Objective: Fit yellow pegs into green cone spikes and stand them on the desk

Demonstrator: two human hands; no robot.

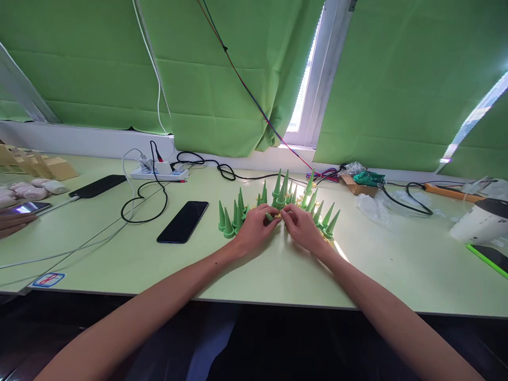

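The left hand [256, 225] has its fingers closed on a green cone [269, 217]. The right hand [301, 226] has its fingers bent in by a tiny yellow piece [278, 216] — I can't tell if they grip it. Pointy green spikes [280, 200] stand on the desk [246, 278], behind and beside both hands. A black phone [183, 222] lies to the left.

light green cones [281, 197], yellow pieces [327, 241], pale green tabletop [381, 264], green blinds [222, 106], black phone [183, 222], white power strip [174, 175]
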